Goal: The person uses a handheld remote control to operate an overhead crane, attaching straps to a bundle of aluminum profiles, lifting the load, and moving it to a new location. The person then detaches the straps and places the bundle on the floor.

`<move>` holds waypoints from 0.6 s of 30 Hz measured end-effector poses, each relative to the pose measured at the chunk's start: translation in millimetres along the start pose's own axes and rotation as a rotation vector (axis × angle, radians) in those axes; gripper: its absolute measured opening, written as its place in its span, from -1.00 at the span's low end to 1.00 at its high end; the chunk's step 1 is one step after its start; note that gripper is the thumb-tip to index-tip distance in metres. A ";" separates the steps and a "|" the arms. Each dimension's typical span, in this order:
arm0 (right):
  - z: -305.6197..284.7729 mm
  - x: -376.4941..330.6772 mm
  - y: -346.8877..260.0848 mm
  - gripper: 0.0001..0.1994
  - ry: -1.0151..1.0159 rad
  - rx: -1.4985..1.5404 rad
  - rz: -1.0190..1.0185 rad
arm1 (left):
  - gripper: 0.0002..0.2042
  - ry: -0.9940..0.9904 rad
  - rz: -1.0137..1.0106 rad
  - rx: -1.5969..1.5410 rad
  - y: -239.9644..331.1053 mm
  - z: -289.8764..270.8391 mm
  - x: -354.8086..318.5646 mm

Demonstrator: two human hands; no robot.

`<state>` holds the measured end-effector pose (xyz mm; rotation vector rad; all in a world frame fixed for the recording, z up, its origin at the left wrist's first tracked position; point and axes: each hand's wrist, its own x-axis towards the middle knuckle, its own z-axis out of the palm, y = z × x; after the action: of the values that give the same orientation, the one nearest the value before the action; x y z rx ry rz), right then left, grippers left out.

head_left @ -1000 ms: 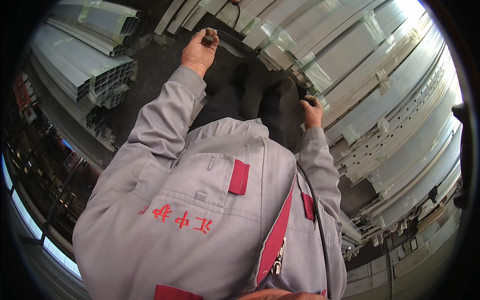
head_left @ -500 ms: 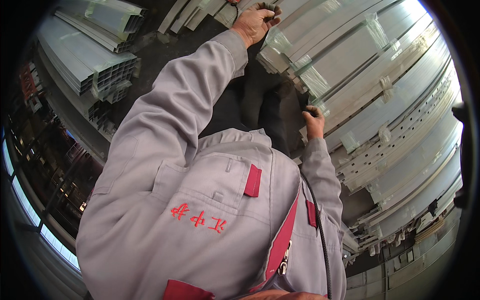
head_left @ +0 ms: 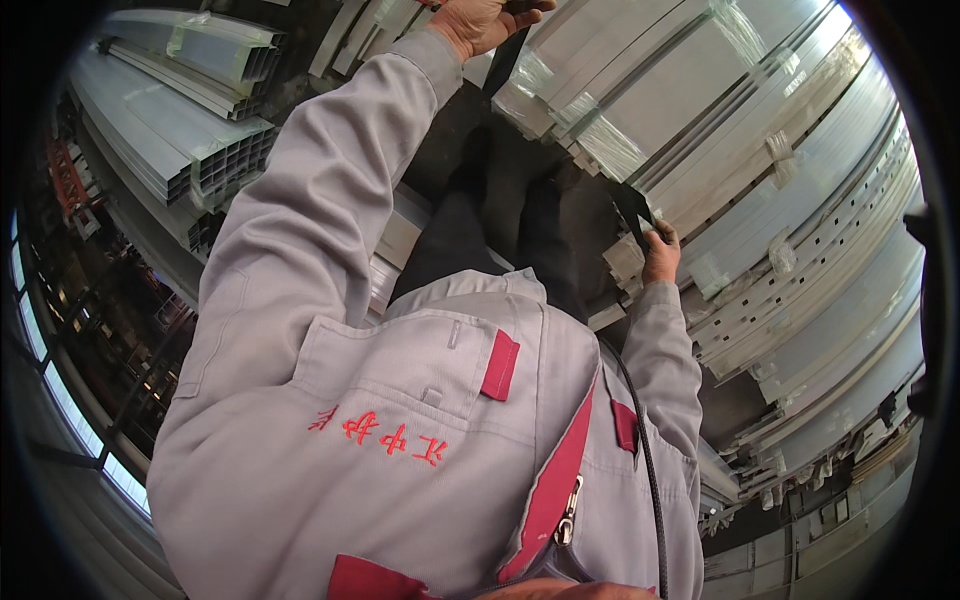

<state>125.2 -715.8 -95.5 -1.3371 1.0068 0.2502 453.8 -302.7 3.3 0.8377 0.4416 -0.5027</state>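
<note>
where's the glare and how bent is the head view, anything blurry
Head view: sunlight blows out the pale metal profiles at upper right, glinting on their clear wrap; the left side by the windows is dim. Fisheye bends the stacked profiles' edges toward the black rim. The left hand is cut by the top edge; the right hand is sharp enough.

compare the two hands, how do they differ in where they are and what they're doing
The left hand is stretched far out at the top of the view, arm nearly straight, on the end of a wrapped bundle of pale metal profiles. The right hand stays close to the body, elbow bent, at the ends of the lower profiles, with a small dark object by its fingers. What the left grips is cut off. Both are bare, in grey sleeves.
</note>
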 end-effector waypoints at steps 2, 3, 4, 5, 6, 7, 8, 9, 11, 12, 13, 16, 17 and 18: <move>0.6 -3.6 2.9 -0.62 -0.015 0.016 -0.052 | -0.94 -0.057 0.006 0.029 -4.5 3.2 -3.4; 1.3 -4.7 4.1 -0.60 0.011 0.031 -0.025 | -0.94 -0.093 -0.018 0.085 -6.6 4.8 -3.6; 1.5 -4.5 4.3 -0.59 0.013 0.060 -0.029 | -0.95 -0.133 -0.045 0.138 -9.9 7.2 -3.9; 1.1 -3.4 3.2 -0.59 0.035 0.080 -0.040 | -0.96 -0.048 -0.037 0.290 -11.6 9.5 -3.8; 1.5 0.4 0.9 -0.59 0.081 0.146 -0.037 | -0.93 -0.055 0.001 0.366 -9.0 10.9 -2.1; -1.3 5.9 -4.4 -0.58 0.107 0.179 -0.062 | -0.90 -0.032 0.028 0.444 -5.3 10.9 -1.6; -4.5 12.6 -11.1 -0.58 0.146 0.211 -0.068 | -0.88 -0.091 0.003 0.443 3.8 7.5 -1.2; -8.0 19.2 -18.6 -0.58 0.149 0.183 -0.078 | -0.88 -0.101 -0.006 0.450 13.4 2.6 0.1; -14.5 29.0 -33.2 -0.57 0.160 0.046 -0.101 | -0.91 -0.097 0.070 0.535 31.1 -11.4 2.8; -17.1 30.8 -39.2 -0.57 0.182 -0.061 -0.109 | -0.91 -0.040 0.017 0.516 40.1 -17.2 6.9; -17.6 30.7 -43.8 -0.59 0.184 -0.075 -0.120 | -0.90 -0.049 0.012 0.439 47.2 -22.4 9.7; -7.9 25.8 -50.8 -0.66 0.182 -0.074 -0.194 | -0.86 0.098 0.008 0.517 59.3 -30.9 19.5; -2.3 23.6 -51.9 -0.68 0.182 -0.028 -0.199 | -0.86 0.177 -0.026 0.568 61.9 -31.9 22.1; 3.0 21.9 -53.3 -0.70 0.174 0.021 -0.207 | -0.87 0.235 -0.030 0.572 63.4 -33.3 23.4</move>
<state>175.2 -736.2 -75.1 -1.4506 1.0027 -0.0334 503.5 -246.3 7.7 1.4525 0.5347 -0.5703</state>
